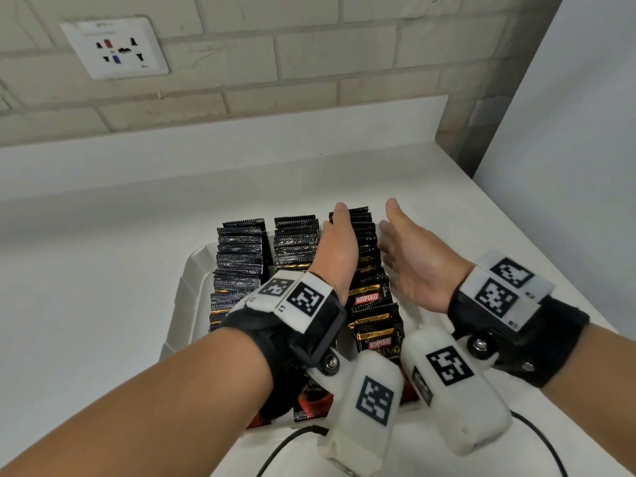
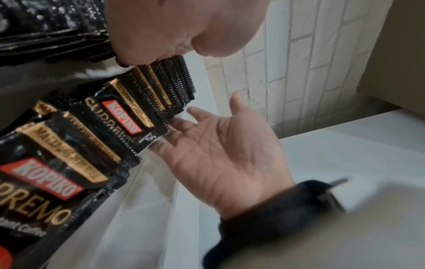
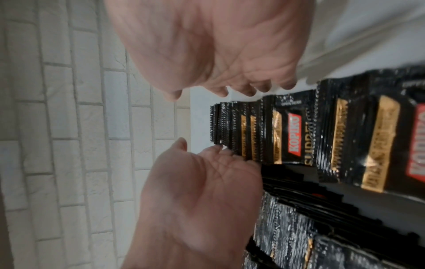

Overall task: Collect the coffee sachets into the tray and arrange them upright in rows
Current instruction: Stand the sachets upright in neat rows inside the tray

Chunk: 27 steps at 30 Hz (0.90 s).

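Seen from the head camera, a white tray [image 1: 192,290] sits on a white counter [image 1: 103,242] below a brick wall [image 1: 309,63] with a power socket [image 1: 115,48], and black coffee sachets [image 1: 241,256] stand upright in it in three rows. The left hand [image 1: 339,246] reaches in edge-on between the middle row and the right-hand row [image 1: 370,290], its fingers hidden behind the packs, while the right hand [image 1: 413,263] hangs just beside that row's outer side, palm turned inward and fingers spread and straight, holding nothing. A black cable [image 1: 296,438] trails across the counter's near edge. From the left wrist camera, the left hand [image 2: 174,31] fills the top of the picture, its fingers loosely bent down onto the far sachets of the right-hand row [image 2: 128,116]; the right hand [image 2: 227,154] opens opposite, fingertips [image 2: 197,112] at the edges of the packs, though whether they touch is unclear. From the right wrist camera, the right hand [image 3: 218,45] shows its palm and relaxed fingertips above the row [image 3: 287,134], and the left hand [image 3: 197,191] lies open-palmed against the row's other side, gripping nothing.
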Each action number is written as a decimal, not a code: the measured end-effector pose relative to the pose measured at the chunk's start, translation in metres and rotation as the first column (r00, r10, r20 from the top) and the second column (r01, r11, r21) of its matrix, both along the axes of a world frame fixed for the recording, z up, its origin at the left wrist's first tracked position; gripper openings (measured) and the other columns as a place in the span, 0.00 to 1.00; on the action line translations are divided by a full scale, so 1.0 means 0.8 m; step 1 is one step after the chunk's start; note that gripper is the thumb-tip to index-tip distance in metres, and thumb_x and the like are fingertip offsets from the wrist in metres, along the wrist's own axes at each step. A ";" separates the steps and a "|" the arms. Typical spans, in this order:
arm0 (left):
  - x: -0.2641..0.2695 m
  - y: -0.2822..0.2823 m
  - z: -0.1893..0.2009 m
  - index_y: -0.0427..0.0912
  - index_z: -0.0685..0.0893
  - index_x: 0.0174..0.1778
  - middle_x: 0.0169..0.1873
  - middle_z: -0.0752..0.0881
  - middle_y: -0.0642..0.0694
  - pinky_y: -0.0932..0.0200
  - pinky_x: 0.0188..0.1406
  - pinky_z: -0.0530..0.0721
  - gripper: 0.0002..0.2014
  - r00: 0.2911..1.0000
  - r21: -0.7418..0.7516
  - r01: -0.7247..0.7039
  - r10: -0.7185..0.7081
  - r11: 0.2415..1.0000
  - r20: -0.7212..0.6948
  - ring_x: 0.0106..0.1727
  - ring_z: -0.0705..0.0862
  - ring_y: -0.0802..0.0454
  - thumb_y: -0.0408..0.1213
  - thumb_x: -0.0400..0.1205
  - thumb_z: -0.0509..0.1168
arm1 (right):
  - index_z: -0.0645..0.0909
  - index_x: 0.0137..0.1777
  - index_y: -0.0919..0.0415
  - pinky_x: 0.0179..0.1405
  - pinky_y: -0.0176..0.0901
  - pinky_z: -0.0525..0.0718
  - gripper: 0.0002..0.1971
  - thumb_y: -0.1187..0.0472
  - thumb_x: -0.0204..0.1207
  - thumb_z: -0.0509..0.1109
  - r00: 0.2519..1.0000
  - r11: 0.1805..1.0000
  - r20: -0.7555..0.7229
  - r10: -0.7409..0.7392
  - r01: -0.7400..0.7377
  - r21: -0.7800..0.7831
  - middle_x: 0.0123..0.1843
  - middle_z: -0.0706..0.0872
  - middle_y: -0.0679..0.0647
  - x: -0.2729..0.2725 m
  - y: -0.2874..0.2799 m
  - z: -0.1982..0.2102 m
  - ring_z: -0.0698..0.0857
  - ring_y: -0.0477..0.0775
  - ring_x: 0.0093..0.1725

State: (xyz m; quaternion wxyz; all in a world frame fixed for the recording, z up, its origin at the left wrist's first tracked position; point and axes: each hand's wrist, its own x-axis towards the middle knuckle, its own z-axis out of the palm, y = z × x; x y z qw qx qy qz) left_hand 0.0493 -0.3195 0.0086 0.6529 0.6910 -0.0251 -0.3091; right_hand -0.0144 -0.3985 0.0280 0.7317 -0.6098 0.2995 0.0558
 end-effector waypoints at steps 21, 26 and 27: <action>-0.031 0.101 0.073 0.45 0.82 0.59 0.54 0.86 0.48 0.62 0.53 0.83 0.11 0.924 0.238 0.296 -0.341 0.925 0.175 0.54 0.85 0.53 0.42 0.83 0.62 | 0.82 0.62 0.60 0.51 0.37 0.72 0.19 0.67 0.80 0.51 0.240 -0.131 -0.699 0.674 -0.892 -0.432 0.61 0.83 0.50 -0.075 0.044 0.009 0.77 0.48 0.53; -0.045 0.109 0.044 0.44 0.83 0.54 0.53 0.86 0.44 0.60 0.54 0.84 0.08 0.931 0.306 0.332 -0.362 0.892 0.046 0.52 0.85 0.52 0.38 0.81 0.64 | 0.77 0.69 0.59 0.68 0.38 0.68 0.20 0.66 0.83 0.51 0.323 -0.069 -0.654 0.684 -0.864 -0.499 0.70 0.78 0.49 -0.063 0.044 0.008 0.74 0.48 0.69; -0.048 0.108 0.041 0.44 0.83 0.52 0.53 0.86 0.44 0.61 0.55 0.84 0.06 0.932 0.330 0.335 -0.362 0.883 0.024 0.53 0.85 0.52 0.37 0.81 0.64 | 0.78 0.68 0.59 0.68 0.37 0.68 0.19 0.66 0.82 0.52 0.333 -0.055 -0.641 0.692 -0.860 -0.507 0.70 0.79 0.49 -0.063 0.043 0.008 0.74 0.48 0.69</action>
